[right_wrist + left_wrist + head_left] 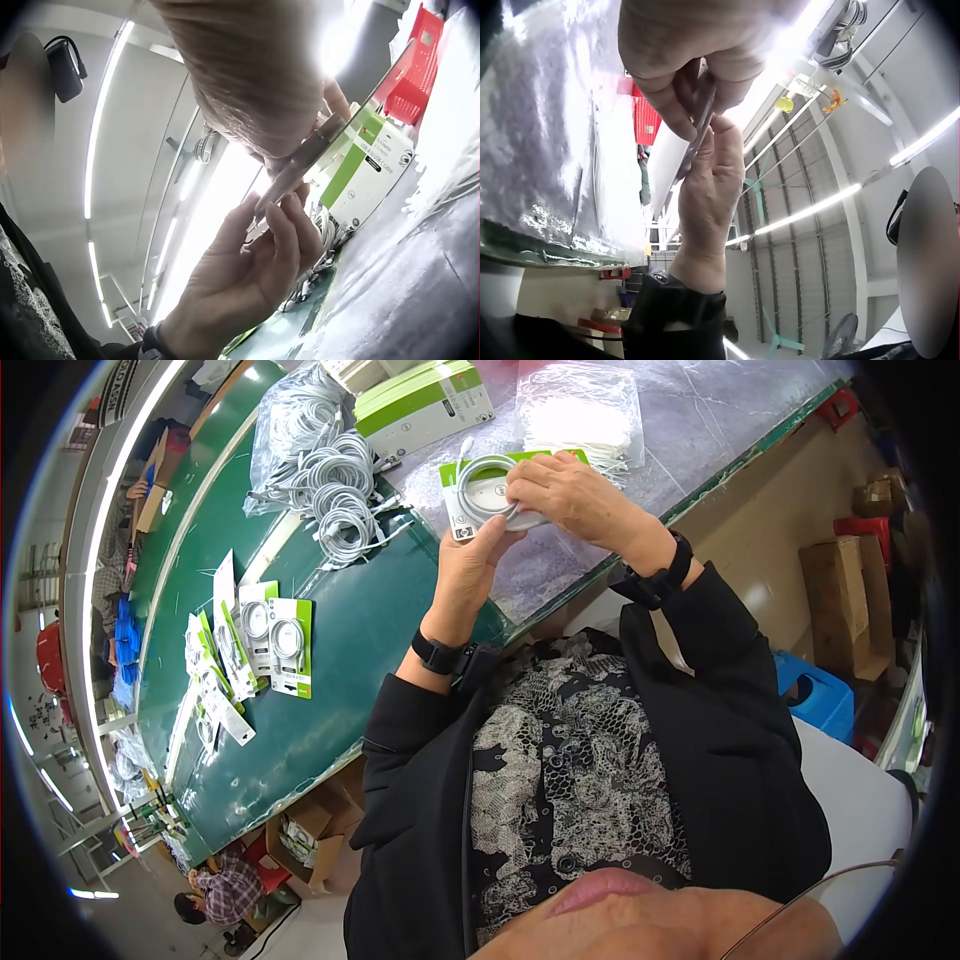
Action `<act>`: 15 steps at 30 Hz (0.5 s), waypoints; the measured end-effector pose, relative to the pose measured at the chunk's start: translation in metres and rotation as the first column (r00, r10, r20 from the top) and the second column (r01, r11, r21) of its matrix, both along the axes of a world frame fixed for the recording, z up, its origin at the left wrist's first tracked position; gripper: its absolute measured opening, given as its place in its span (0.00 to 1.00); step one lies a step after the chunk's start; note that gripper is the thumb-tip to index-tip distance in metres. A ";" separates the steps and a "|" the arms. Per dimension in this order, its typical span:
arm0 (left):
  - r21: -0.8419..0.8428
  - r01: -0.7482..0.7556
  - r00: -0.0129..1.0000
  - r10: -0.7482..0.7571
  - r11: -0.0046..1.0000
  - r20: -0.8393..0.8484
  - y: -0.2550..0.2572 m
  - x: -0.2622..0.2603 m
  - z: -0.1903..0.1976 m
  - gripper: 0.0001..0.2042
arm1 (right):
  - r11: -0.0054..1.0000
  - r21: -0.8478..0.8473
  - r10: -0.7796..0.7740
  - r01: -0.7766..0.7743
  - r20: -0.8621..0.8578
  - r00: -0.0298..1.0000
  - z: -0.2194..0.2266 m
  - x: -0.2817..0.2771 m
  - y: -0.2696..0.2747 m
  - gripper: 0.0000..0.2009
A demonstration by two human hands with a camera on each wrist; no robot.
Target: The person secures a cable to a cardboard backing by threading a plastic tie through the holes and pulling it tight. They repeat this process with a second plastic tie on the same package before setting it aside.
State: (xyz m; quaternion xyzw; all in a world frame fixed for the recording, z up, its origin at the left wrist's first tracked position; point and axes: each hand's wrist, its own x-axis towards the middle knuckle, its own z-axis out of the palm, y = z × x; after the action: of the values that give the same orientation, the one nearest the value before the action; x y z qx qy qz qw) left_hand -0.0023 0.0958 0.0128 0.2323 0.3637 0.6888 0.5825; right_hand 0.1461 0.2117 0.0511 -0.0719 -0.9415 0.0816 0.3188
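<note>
An open black jacket [755, 760] with long plain sleeves [712, 622] hangs over a black-and-cream top [570, 770] in a scaly, lacy print; black bands [432, 652] carrying dark boxy cameras [650, 592] circle both wrists.

Cable coils [345, 475] & packs [290, 645] are lying on tbl [345, 625] left of L hand [470, 572], card stack [430, 410] beyond it, bag [585, 422] beyond R hand [572, 498].

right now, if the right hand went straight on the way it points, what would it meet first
Most likely the coiled cable, on the card the right hand holds. Past that, the green and white box looks next in line, though depth is hard to judge.
</note>
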 end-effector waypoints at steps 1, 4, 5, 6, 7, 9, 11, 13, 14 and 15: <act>-0.001 -0.002 1.000 0.002 1.000 -0.006 0.000 0.001 -0.001 0.16 | 0.999 -0.042 -0.003 0.005 0.053 0.999 0.001 0.000 0.001 0.05; -0.006 -0.004 1.000 0.004 1.000 -0.019 0.000 0.002 -0.005 0.16 | 0.992 -0.125 -0.005 0.025 0.155 0.988 0.001 0.000 0.002 0.04; -0.007 -0.034 0.999 0.034 0.999 -0.025 0.000 0.003 -0.008 0.16 | 0.989 -0.146 0.000 0.022 0.148 0.989 0.000 0.000 0.001 0.05; -0.008 -0.066 0.997 0.066 0.998 -0.030 0.001 0.005 -0.011 0.16 | 0.986 -0.166 0.007 0.017 0.142 0.990 -0.001 0.000 0.000 0.06; -0.009 -0.099 0.995 0.099 0.995 -0.035 0.000 0.006 -0.012 0.16 | 0.982 -0.186 0.015 0.010 0.135 0.991 -0.002 -0.001 -0.001 0.07; -0.009 -0.119 0.992 0.119 0.993 -0.029 -0.001 0.007 -0.014 0.16 | 0.981 -0.193 0.009 0.020 0.144 0.990 0.000 -0.001 -0.008 0.09; -0.012 -0.149 0.989 0.149 0.989 -0.018 -0.002 0.009 -0.013 0.15 | 0.977 -0.208 -0.014 0.047 0.161 0.987 0.002 -0.001 -0.013 0.13; -0.008 -0.125 0.992 0.124 0.992 -0.036 -0.003 0.010 -0.016 0.15 | 0.986 -0.160 -0.015 0.038 0.141 0.990 0.006 0.000 -0.010 0.17; -0.008 -0.102 0.993 0.101 0.995 -0.052 -0.004 0.010 -0.017 0.14 | 0.993 -0.115 -0.014 0.028 0.123 0.992 0.008 0.001 -0.008 0.20; -0.010 -0.078 0.995 0.077 0.997 -0.070 -0.005 0.010 -0.018 0.14 | 0.997 -0.072 -0.012 0.020 0.105 0.994 0.009 0.001 -0.007 0.23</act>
State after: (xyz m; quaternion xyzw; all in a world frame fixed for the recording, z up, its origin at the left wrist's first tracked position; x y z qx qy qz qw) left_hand 0.0078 0.0907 -0.0048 0.2379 0.3969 0.7001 0.5439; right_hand 0.1467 0.2051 0.0606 -0.0952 -0.9527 0.1093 0.2672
